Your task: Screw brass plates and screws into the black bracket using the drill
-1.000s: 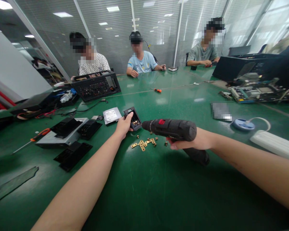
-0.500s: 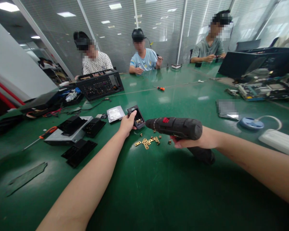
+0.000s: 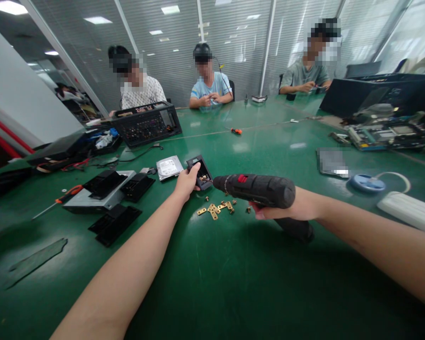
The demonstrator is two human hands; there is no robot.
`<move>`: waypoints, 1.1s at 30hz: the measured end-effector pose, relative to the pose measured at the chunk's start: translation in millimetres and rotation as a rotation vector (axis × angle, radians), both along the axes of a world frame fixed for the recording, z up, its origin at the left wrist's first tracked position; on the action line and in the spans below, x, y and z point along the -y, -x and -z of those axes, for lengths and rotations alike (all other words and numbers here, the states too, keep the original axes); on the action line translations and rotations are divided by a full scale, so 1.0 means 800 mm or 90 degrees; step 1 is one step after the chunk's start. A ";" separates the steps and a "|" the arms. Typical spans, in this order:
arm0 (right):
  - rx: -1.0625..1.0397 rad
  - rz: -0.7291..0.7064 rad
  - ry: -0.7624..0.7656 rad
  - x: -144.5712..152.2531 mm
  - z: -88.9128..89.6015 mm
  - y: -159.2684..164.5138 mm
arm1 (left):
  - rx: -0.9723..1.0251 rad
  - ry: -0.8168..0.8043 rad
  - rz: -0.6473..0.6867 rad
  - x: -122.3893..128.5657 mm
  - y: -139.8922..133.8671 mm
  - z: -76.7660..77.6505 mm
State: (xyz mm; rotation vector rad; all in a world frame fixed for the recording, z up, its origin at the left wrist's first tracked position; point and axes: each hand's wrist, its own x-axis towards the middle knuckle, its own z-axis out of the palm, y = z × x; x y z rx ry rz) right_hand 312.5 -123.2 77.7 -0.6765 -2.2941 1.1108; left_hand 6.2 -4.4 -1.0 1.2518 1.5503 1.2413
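My left hand [image 3: 187, 182] is closed on a small black plastic box [image 3: 204, 166], its open side tilted toward me and brass-coloured pieces showing inside. In my right hand [image 3: 269, 211] is a black cordless drill [image 3: 258, 189] with a red switch on its body. Its nose points left at the box, and the bit end lies at the box's lower right edge; whether it touches a screw is too small to tell. Below, on the green table, lie several brass plates [image 3: 214, 210] and loose screws [image 3: 248, 209]. A hard drive [image 3: 169, 168] sits just left of the box.
Black plastic brackets [image 3: 115, 224] and a silver drive case [image 3: 92, 203] lie left, beside an orange screwdriver [image 3: 69, 194]. Farther off stand a black computer case [image 3: 147, 125] and a small orange screwdriver [image 3: 236, 131]. A white power strip [image 3: 407, 208] lies right. Three people sit opposite.
My hands, the box and the drill stay nearly in place, with a slight shift of the view. Across the table, the middle person's raised hand has come down to meet the other.
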 end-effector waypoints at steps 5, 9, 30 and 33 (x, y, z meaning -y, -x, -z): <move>-0.023 -0.005 0.008 -0.002 0.006 -0.001 | 0.005 -0.003 -0.002 0.000 0.000 0.001; -0.034 -0.016 0.033 0.000 0.000 0.001 | 0.001 -0.008 0.005 0.001 0.000 0.001; 0.033 0.033 0.093 0.005 -0.011 0.003 | 0.011 0.001 0.007 0.005 0.002 -0.003; 0.030 0.033 0.088 0.005 -0.010 0.002 | 0.010 0.004 0.011 0.007 0.002 -0.004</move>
